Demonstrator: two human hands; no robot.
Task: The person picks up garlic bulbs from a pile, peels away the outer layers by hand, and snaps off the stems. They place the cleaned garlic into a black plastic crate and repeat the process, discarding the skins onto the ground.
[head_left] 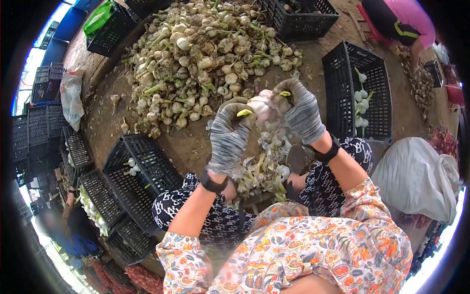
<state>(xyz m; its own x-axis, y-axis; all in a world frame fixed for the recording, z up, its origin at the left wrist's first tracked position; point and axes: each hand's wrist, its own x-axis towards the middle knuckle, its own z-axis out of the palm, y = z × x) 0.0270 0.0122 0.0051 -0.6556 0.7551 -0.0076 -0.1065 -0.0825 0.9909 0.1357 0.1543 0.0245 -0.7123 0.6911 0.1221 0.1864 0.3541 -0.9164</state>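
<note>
A whitish-pink garlic bulb is held between my two gloved hands, above a scatter of peeled skins. My left hand, in a grey knitted glove with a dirty palm and fingers, closes on the bulb's left side. From the other side my right hand, gloved the same way, grips it too. A small yellow-green piece shows at the left thumb, and a similar piece at the right. Beyond the hands lies a big heap of untrimmed garlic. Papery skins and stalk scraps cover the ground between my feet.
A black crate at right holds several cleaned bulbs; another crate at left holds a few. More crates stand behind the heap. A white sack lies at right. A person in pink bends at upper right.
</note>
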